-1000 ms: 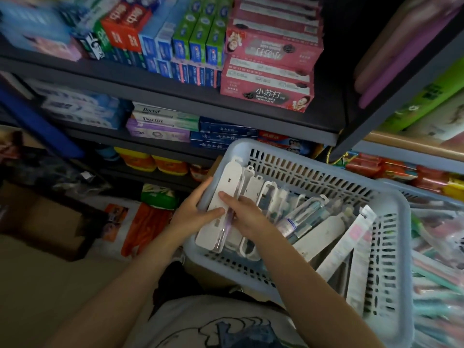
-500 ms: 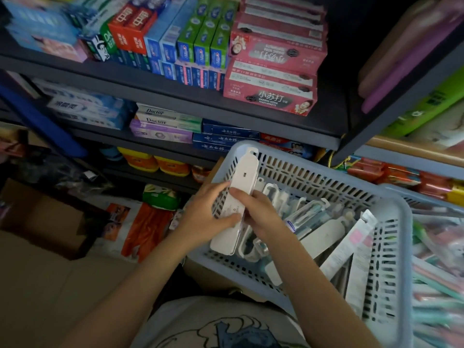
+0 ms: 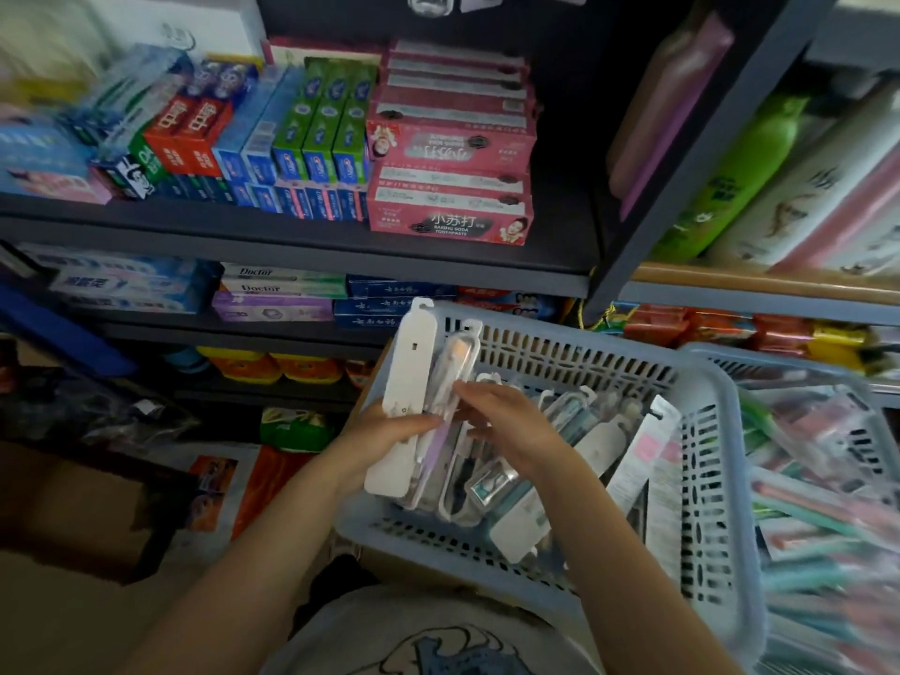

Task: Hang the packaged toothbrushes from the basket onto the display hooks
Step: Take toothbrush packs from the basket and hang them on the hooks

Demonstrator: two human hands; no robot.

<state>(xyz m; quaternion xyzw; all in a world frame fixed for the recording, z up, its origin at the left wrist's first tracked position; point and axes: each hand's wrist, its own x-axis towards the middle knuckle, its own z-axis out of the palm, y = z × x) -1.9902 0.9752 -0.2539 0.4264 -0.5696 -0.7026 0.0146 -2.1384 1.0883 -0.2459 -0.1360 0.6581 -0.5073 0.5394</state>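
The left hand (image 3: 384, 433) gripped two packs (image 3: 411, 382) above the basket (image 3: 701, 431); the right hand (image 3: 506, 426) pinched the second. This looked like the gathering step; next, hang holes needed aligning onto hooks, unseen here.

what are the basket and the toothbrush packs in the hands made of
Basket: light blue moulded plastic, matte, judging by its slotted walls. Toothbrush packs: seemingly white card backing, one with a glossy clear plastic blister showing glints. Left hand and right hand hold them.
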